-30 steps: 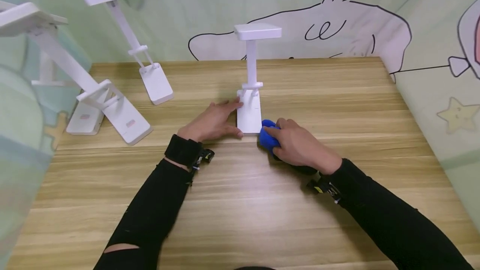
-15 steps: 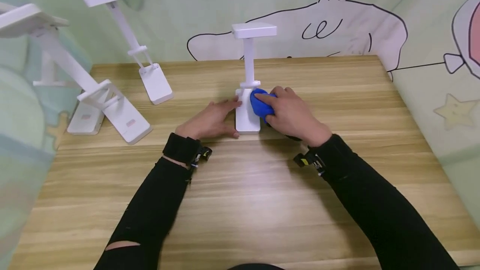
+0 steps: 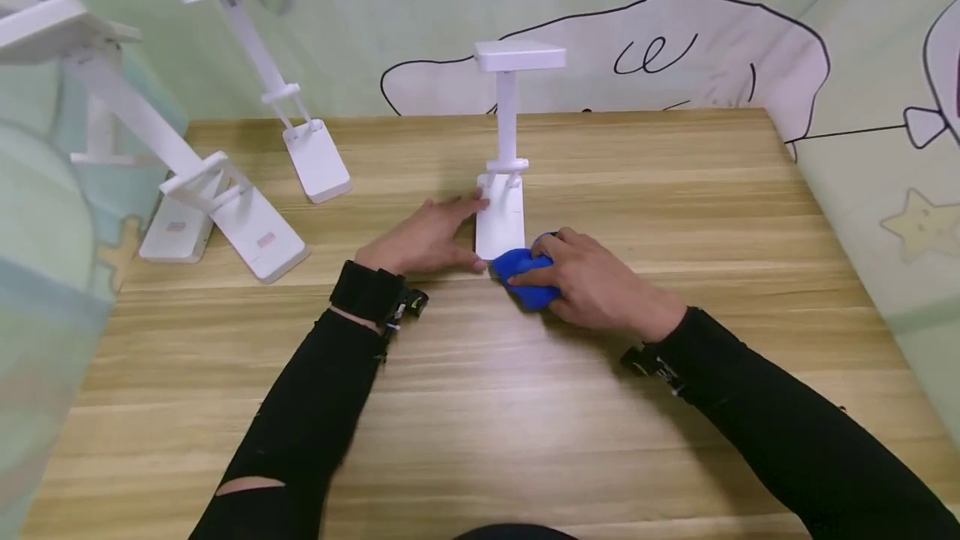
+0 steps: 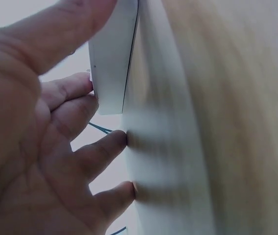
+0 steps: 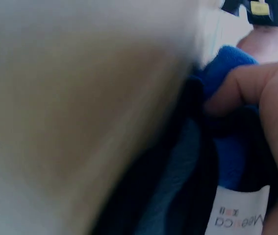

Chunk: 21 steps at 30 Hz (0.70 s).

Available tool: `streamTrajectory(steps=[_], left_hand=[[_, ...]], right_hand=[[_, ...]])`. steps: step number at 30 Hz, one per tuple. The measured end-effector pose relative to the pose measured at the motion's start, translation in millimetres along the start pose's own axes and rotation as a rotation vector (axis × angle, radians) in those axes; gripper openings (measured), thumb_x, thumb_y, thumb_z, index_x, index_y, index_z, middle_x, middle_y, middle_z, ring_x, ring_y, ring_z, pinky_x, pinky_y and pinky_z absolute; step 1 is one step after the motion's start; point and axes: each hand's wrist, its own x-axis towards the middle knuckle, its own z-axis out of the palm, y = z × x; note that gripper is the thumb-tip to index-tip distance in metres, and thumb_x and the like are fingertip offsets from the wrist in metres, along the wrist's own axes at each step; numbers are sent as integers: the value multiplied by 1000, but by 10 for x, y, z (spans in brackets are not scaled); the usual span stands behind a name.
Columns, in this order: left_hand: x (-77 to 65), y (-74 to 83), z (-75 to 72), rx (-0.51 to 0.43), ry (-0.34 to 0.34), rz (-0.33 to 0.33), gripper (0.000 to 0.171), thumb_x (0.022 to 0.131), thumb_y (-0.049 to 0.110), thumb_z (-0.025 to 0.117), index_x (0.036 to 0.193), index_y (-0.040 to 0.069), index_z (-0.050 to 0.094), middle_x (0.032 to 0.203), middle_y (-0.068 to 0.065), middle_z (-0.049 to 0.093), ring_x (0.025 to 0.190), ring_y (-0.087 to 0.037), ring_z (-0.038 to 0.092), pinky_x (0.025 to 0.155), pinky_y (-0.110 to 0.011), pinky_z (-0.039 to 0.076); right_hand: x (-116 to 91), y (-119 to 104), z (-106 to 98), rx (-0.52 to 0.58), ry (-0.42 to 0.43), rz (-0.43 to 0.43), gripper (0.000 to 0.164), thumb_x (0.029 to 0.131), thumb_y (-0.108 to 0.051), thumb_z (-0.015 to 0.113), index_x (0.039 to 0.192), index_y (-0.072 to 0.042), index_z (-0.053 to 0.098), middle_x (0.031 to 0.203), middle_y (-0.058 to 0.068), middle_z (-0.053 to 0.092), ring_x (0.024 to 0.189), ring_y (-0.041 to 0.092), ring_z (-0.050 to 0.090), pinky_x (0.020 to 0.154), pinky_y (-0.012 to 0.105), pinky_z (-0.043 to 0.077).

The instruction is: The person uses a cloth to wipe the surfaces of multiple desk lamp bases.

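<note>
A white folding desk lamp (image 3: 501, 223) stands upright mid-table, its flat base on the wood and its head at the top. My left hand (image 3: 423, 238) touches the left side of the base with spread fingers, the index fingertip farther back and the thumb by the front corner. In the left wrist view, the other fingertips (image 4: 131, 191) rest on the tabletop. My right hand (image 3: 596, 282) grips a bunched blue cloth (image 3: 525, 277) at the front edge of the base. A white label (image 5: 237, 213) hangs from the cloth in the right wrist view.
Three more white lamps stand at the left: one at the back (image 3: 318, 161), one nearer (image 3: 262, 236), and one partly hidden behind it (image 3: 176, 232). A printed curtain (image 3: 637, 40) hangs along the table's (image 3: 465, 407) back and sides.
My right hand first moved the cloth from the base's right front side up to its rear right, then back down to the front edge. My left hand has stayed at the base.
</note>
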Motion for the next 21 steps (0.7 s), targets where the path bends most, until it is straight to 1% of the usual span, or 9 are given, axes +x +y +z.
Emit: streamTrajectory(steps=[3, 5, 6, 8, 10, 12, 14, 18, 21], left_hand=[[11, 9, -4, 3, -10, -4, 84, 100, 47, 70, 167, 15, 31, 175, -10, 23, 161, -27, 26, 131, -60, 10], [11, 11, -4, 17, -10, -4, 77, 105, 46, 63, 168, 15, 31, 176, -10, 23, 161, -28, 26, 131, -60, 11], [11, 14, -4, 23, -7, -3, 74, 106, 44, 61, 168, 15, 30, 176, -10, 22, 161, -28, 26, 131, -61, 11], [-1, 3, -8, 34, 0, -6, 73, 107, 43, 60, 168, 15, 30, 176, -11, 23, 161, -28, 26, 130, -62, 13], [-6, 1, -10, 36, 5, -11, 74, 107, 43, 61, 168, 15, 30, 176, -10, 23, 161, -28, 25, 130, -63, 14], [-3, -1, -10, 33, 6, -11, 74, 106, 43, 61, 167, 15, 31, 176, -9, 23, 162, -28, 24, 130, -62, 14], [3, -7, -8, 33, 2, -11, 74, 106, 44, 62, 168, 16, 31, 176, -9, 23, 162, -28, 23, 130, -62, 14], [13, -6, -7, 32, -7, -10, 75, 106, 45, 62, 168, 16, 31, 176, -7, 22, 163, -28, 21, 130, -62, 13], [11, 7, -17, 30, -11, -18, 75, 106, 44, 62, 168, 15, 30, 176, -6, 21, 163, -28, 20, 130, -62, 12]], right_hand=[[27, -59, -15, -50, -3, -9, 49, 85, -28, 84, 133, -24, 76, 119, 14, 66, 104, 34, 57, 91, 47, 52], [102, -146, -23, -111, 11, -35, 48, 87, -34, 82, 133, -22, 75, 113, 13, 65, 97, 33, 58, 84, 46, 54], [145, -193, -25, -143, 20, -44, 47, 88, -35, 80, 133, -21, 74, 110, 12, 65, 93, 32, 57, 80, 45, 55], [236, -273, -13, -195, 36, -51, 46, 89, -35, 78, 132, -19, 74, 105, 11, 64, 87, 31, 57, 72, 43, 55], [279, -316, -13, -216, 35, -31, 42, 89, -32, 77, 129, -18, 75, 101, 10, 63, 82, 29, 55, 67, 41, 54], [266, -312, -25, -212, 13, 0, 41, 88, -29, 78, 128, -18, 76, 99, 9, 62, 80, 28, 54, 66, 41, 53], [219, -268, -51, -197, -14, 25, 41, 88, -28, 80, 128, -19, 77, 100, 8, 62, 81, 28, 53, 69, 41, 53], [112, -109, -122, -146, -63, 57, 39, 88, -26, 79, 127, -23, 78, 102, 8, 62, 83, 28, 54, 74, 43, 54], [80, 28, -207, -100, -79, 96, 34, 90, -24, 79, 123, -20, 80, 104, 10, 64, 85, 28, 55, 78, 43, 53]])
